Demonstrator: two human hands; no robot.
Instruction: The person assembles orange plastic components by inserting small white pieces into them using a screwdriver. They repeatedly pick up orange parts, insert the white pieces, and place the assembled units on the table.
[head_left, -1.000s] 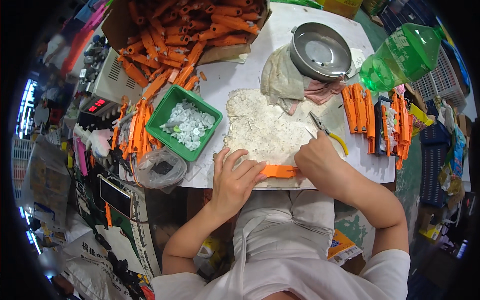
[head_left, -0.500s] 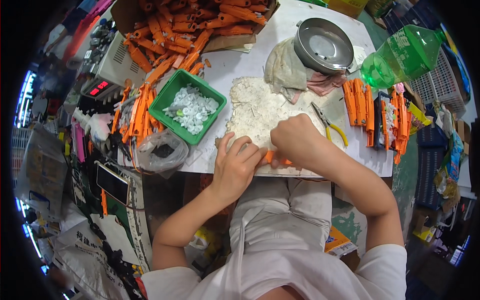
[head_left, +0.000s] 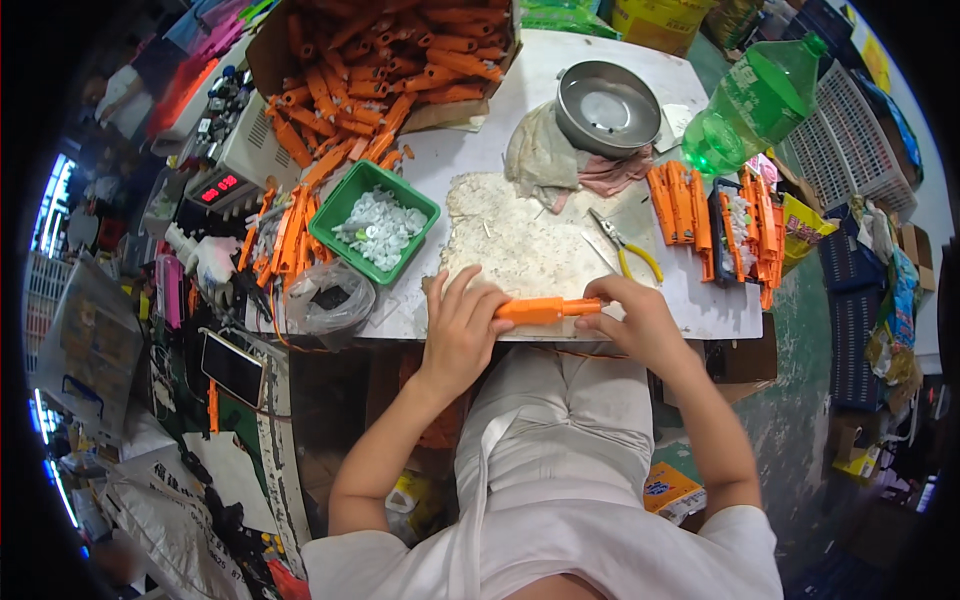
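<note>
At the near edge of the white bench (head_left: 560, 75), both hands pinch one long orange plastic housing (head_left: 545, 309) lying crosswise: the left hand (head_left: 458, 335) closed over its left end, the right hand (head_left: 630, 322) gripping its right end. At 11 o'clock sits a green tray of white parts (head_left: 372, 222). So near the edge, a slipping grip would likely drop the housing into the lap.
</note>
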